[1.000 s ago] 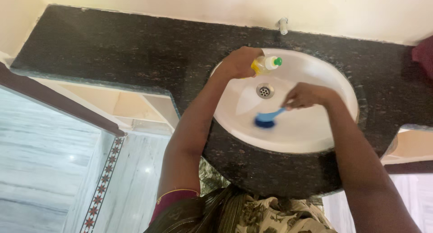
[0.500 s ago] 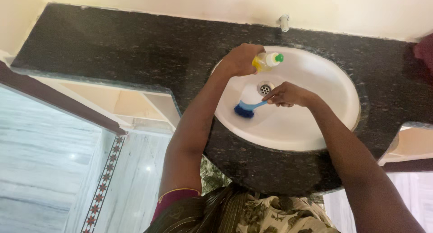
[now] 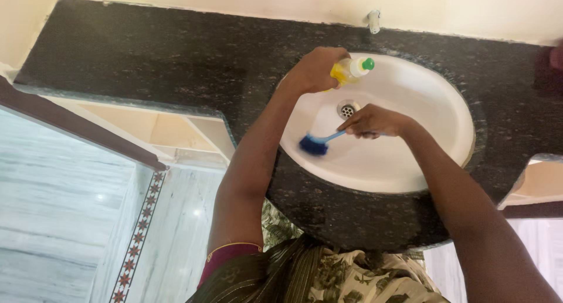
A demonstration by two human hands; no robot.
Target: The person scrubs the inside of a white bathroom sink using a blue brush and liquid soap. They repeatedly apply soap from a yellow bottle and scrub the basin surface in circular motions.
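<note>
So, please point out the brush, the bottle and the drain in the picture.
brush (image 3: 314,145), head view, on the blue bristle head.
bottle (image 3: 350,69), head view, on the yellow body near the neck.
drain (image 3: 348,109), head view, on the metal grate.

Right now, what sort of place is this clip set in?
Probably a bathroom or washroom: a white oval basin sunk in a dark stone counter, a wall tap, and tiled floor below.

Blue scrub brush (image 3: 314,143) bristles-down on the white basin wall; yellow bottle (image 3: 350,70) tilted above
</note>
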